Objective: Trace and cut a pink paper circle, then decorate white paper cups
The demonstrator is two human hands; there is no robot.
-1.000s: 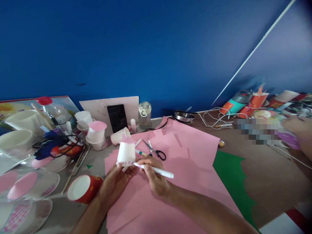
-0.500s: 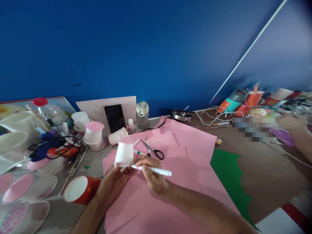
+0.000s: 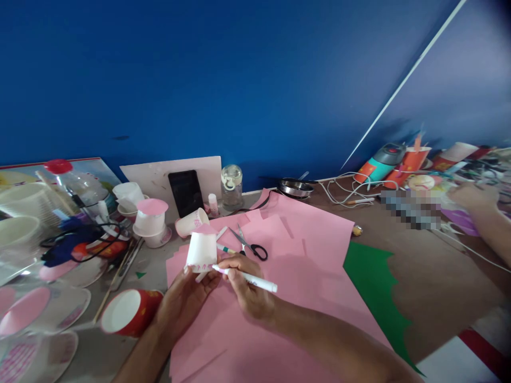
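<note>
A white paper cup (image 3: 202, 249), upside down with pink marks along its rim, is held from below by my left hand (image 3: 190, 296). My right hand (image 3: 249, 290) grips a white marker (image 3: 259, 282), whose pink tip is at the cup's rim on the right side. Beneath both hands lie sheets of pink paper (image 3: 271, 324). Just beyond my right hand are scissors (image 3: 253, 248) with black handles, open on the paper. A second white cup (image 3: 192, 222) with pink marks lies on its side behind the held cup.
A red cup (image 3: 131, 313) lies left of my left forearm, near cups with pink tops (image 3: 151, 217). A black phone (image 3: 186, 192), glass jar (image 3: 232, 187) and metal pan (image 3: 295, 188) stand by the wall. Green paper (image 3: 373, 292) lies right; another person's hand (image 3: 473, 198) is far right.
The marker tip has shifted slightly left and up against the cup's rim, and the marker's back end has dipped. The whole view has shifted a little.
</note>
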